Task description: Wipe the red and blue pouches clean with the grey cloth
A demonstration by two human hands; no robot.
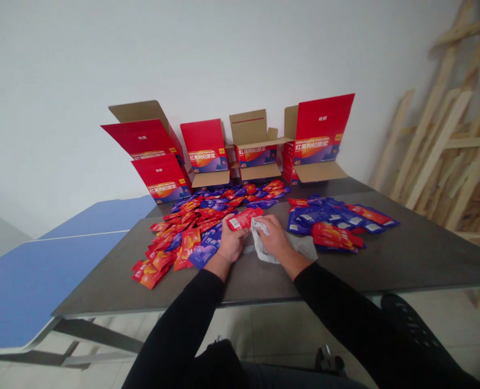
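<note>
My left hand (230, 242) grips a red pouch (244, 219) with a white barcode label, held just above the dark table. In my right hand (275, 236) is a pale grey cloth (261, 237), bunched in the fingers and touching the pouch's right end. The rest of the cloth trails under the wrist onto the table. Left of my hands spreads a large loose heap of red and purple pouches (199, 219). A smaller pile of mostly purple pouches (324, 213) lies to the right, with red pouches (337, 235) at its near side.
Red cartons with raised flaps stand along the wall: stacked ones at left (164, 181), two in the middle (205, 154) (258, 154), and one at right (318, 140). The dark table (418, 254) adjoins a blue table (61, 259). Wooden frames (446, 146) lean at right.
</note>
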